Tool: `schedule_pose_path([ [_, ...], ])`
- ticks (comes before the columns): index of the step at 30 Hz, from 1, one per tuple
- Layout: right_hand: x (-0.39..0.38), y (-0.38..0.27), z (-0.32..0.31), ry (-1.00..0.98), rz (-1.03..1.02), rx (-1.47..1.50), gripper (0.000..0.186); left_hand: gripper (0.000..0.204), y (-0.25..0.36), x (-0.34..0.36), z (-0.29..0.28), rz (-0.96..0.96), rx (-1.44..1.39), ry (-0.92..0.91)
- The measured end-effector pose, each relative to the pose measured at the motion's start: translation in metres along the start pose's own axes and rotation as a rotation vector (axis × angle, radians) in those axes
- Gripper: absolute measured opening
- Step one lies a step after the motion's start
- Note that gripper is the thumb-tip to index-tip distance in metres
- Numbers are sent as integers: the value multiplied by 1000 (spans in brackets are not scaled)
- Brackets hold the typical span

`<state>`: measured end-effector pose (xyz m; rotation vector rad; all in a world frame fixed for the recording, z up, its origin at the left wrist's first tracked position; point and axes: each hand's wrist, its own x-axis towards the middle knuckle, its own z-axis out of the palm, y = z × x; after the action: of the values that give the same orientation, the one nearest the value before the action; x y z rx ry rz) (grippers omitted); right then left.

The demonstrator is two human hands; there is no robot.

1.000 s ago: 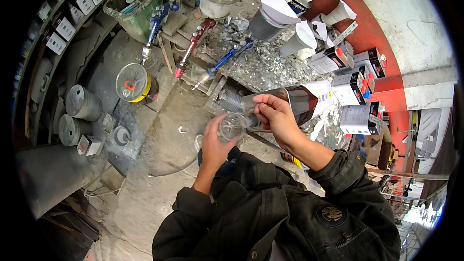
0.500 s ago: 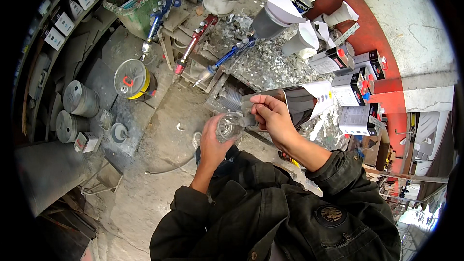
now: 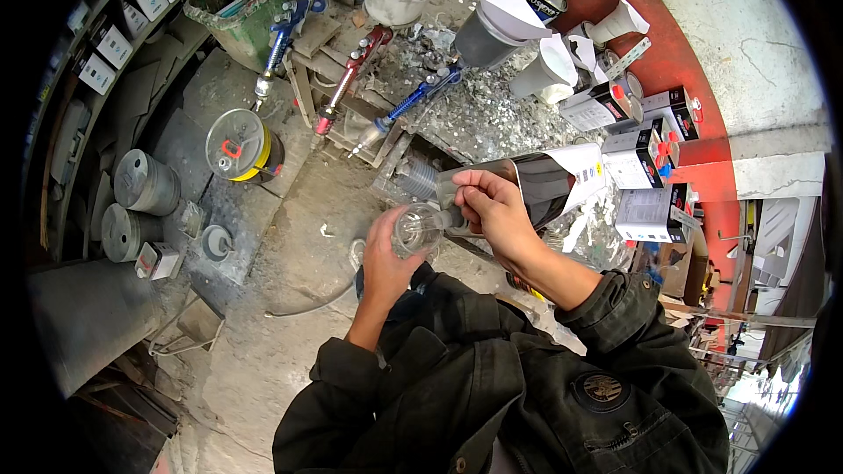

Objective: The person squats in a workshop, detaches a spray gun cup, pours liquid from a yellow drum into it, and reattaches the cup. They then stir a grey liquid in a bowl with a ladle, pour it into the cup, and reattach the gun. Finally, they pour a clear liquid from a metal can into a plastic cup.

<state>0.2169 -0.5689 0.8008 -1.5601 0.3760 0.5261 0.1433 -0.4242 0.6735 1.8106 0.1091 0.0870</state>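
Observation:
My left hand (image 3: 384, 250) is wrapped round a clear plastic cup (image 3: 418, 230), held in front of my body with its open mouth facing up. Close by on its right, my right hand (image 3: 497, 211) has thumb and forefinger pressed together. A small greyish, see-through piece (image 3: 453, 218) sits between the pinch and the cup's rim; its kind is hard to make out, and the fingers partly hide it. Behind the right hand lies a dark, glossy container (image 3: 540, 183) with white paper at its far end. Stacked clear cups (image 3: 416, 177) rest just beyond my hands.
Three spray guns, blue (image 3: 406, 110), red (image 3: 349, 75) and another blue (image 3: 283, 39), lie beyond the hands. Metal cans (image 3: 645, 213) and paper-topped pots (image 3: 544, 70) line the right. A yellow-banded drum (image 3: 241, 145) and grey pails (image 3: 145, 180) stand left; a hose (image 3: 316, 305) crosses the floor.
Both hands keep nearly the same place and grip. The view has shifted very slightly; nothing has visibly been let go or picked up.

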Motion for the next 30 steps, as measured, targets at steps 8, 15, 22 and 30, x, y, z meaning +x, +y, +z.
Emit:
schedule_pose_path([
  [8, -5, -8, -6, 13, 23, -13, 20, 67, 1, -2, 2, 11, -37, 10],
  [15, -12, -22, -19, 2, 20, 31, 17, 65, 10, -1, 8, 11, -111, -12],
  [22, -16, -30, -29, 9, 3, 72, 17, 65, 17, 1, 14, 8, -143, -31],
  [30, -16, -29, -28, 8, 7, 45, 19, 65, 17, 2, 14, 34, -141, -25],
])
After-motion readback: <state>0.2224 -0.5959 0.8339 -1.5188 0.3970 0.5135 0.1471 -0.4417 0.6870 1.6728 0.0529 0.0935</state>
